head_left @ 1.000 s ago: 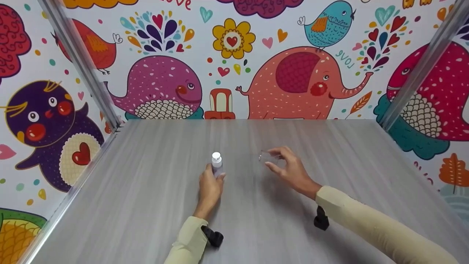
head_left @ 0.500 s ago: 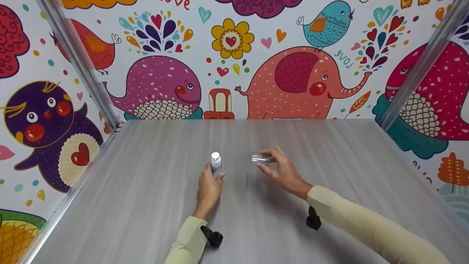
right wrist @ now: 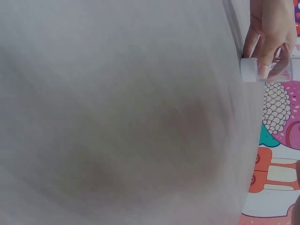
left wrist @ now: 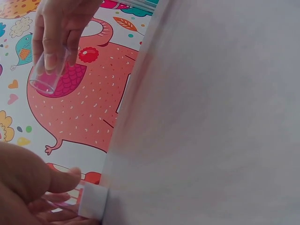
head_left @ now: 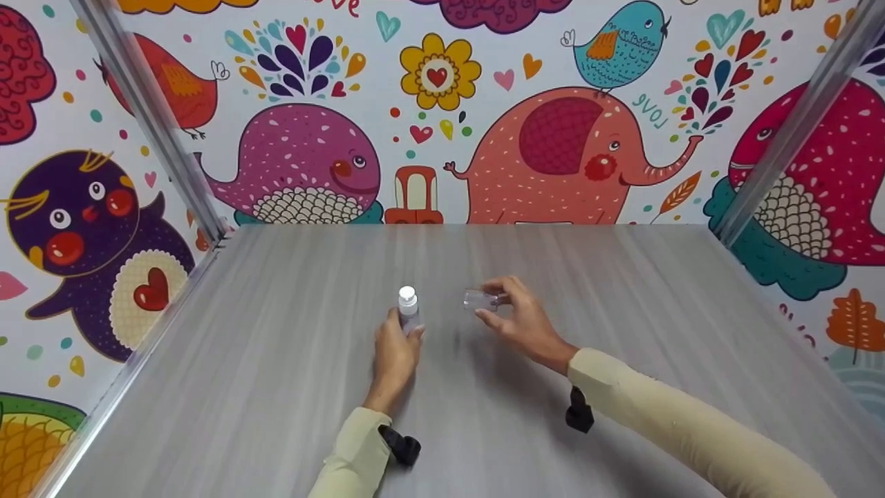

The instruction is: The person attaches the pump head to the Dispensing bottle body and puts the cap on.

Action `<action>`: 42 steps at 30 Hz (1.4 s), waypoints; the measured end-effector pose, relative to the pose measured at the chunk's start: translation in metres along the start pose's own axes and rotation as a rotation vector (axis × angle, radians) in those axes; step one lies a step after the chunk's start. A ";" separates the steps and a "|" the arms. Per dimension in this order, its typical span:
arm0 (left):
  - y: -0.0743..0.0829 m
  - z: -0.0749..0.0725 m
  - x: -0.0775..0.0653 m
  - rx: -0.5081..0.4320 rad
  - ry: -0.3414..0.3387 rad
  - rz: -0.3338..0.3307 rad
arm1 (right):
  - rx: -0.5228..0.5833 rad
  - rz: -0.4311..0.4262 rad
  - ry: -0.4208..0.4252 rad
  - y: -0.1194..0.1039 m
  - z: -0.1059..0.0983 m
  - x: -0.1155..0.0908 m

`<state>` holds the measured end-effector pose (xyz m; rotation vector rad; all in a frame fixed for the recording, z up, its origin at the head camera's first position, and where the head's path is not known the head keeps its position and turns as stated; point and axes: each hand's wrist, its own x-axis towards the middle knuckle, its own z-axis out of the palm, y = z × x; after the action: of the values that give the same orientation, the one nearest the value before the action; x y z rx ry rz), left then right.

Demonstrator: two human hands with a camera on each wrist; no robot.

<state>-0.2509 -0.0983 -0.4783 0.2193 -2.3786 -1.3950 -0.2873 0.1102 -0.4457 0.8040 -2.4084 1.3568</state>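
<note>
Near the middle of the table in the head view, my left hand (head_left: 399,356) grips a small upright bottle (head_left: 408,304) with a white top. The right wrist view shows this bottle (right wrist: 250,70) as clear-bodied, with a white base against the table. To its right, my right hand (head_left: 527,324) pinches a clear, hollow cap (head_left: 477,300) between thumb and fingers. The cap (left wrist: 44,86) is tilted, held above the table and apart from the bottle. Only the edge of my right hand (right wrist: 296,197) enters the right wrist view.
A grey wood-grain table (head_left: 276,387) lies under both hands. Behind it stands a wall (head_left: 429,131) printed with cartoon animals. Metal posts (head_left: 148,117) rise at the table's back corners. Each sleeve has a black wrist device (head_left: 399,445) strapped near the cuff.
My right hand has moved left with the clear cap, bringing it closer to the bottle. My left hand and the bottle have stayed in place.
</note>
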 end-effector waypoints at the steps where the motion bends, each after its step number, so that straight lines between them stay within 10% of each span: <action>1: 0.000 0.000 0.000 0.002 -0.001 -0.002 | 0.018 0.005 0.004 0.000 0.001 0.000; 24: 0.001 0.000 0.002 0.028 0.004 0.002 | 0.109 0.152 0.063 -0.016 0.017 0.009; 42: 0.001 0.000 0.001 0.043 0.010 0.007 | 0.270 0.112 -0.032 -0.058 0.012 0.016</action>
<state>-0.2516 -0.0975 -0.4772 0.2286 -2.4009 -1.3371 -0.2663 0.0714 -0.4038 0.7673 -2.3561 1.7530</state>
